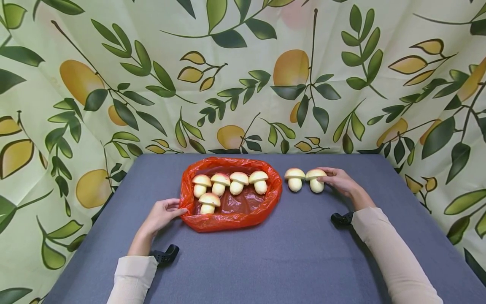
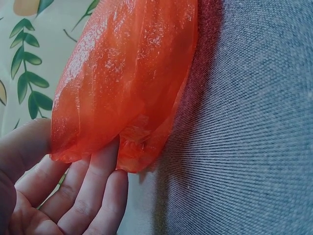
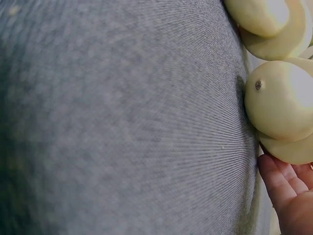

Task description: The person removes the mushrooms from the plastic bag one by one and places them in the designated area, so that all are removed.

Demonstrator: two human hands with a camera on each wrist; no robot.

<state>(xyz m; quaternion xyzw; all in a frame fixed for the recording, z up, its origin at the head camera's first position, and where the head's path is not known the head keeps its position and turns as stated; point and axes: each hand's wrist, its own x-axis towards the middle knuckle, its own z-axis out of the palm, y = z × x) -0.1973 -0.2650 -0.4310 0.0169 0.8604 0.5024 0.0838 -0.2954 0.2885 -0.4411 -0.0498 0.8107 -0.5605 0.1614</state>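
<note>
A red plastic bag lies with its rim rolled open, and several toy mushrooms with pale stems and pinkish-yellow caps rest inside. My left hand pinches the bag's left edge; in the left wrist view the thumb and fingers lie on either side of the red film. To the right of the bag, two more mushrooms lie side by side. My right hand grips the outer mushroom from its right side. The other mushroom sits between it and the bag. In the right wrist view, part of the right hand is cut off.
A blue-grey cloth covers the table. Behind and at both sides hangs a curtain printed with leaves and fruit. Each wrist wears a black camera mount.
</note>
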